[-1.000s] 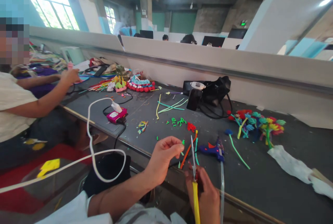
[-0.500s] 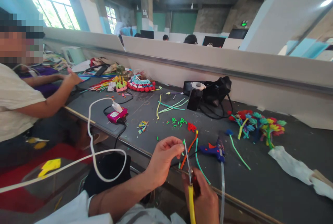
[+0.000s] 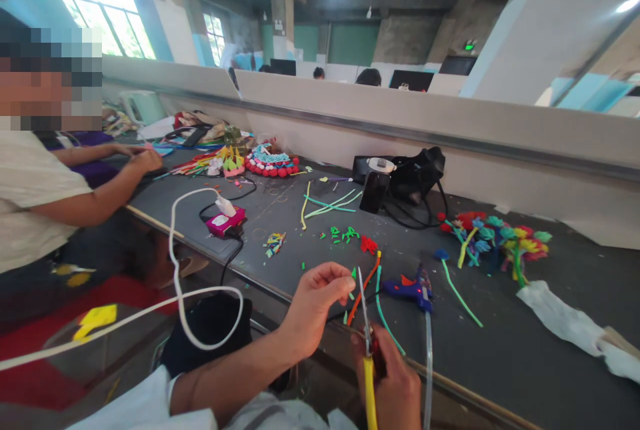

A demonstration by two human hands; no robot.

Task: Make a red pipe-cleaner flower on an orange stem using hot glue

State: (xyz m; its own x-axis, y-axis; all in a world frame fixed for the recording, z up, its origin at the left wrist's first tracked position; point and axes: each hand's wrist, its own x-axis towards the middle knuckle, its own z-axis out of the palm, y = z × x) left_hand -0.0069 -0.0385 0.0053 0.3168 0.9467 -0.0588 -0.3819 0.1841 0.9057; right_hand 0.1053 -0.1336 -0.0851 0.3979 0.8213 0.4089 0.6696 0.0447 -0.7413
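Note:
My left hand point(image 3: 315, 307) is raised over the near edge of the dark table point(image 3: 500, 343), its fingertips pinched on a small green pipe-cleaner piece point(image 3: 353, 275). My right hand point(image 3: 395, 383) sits low in the view and grips yellow-handled scissors point(image 3: 367, 350); the blades point up and reach the green piece. An orange pipe cleaner point(image 3: 365, 283) and a green pipe cleaner point(image 3: 383, 310) lie on the table just behind the blades. A blue glue gun point(image 3: 410, 288) rests to the right of them.
Pipe-cleaner flowers point(image 3: 495, 237) lie at the right, a white cloth point(image 3: 565, 323) beyond them. Cut green bits point(image 3: 343, 233), long green strips point(image 3: 325, 203), a black bag point(image 3: 410, 177) and a pink device with white cable point(image 3: 225, 220) are further back. Another person point(image 3: 40, 197) works at the left.
The scissors swung left from upright until the blades met the green piece in my left fingers. The person at the left drew the arm back and leaned in.

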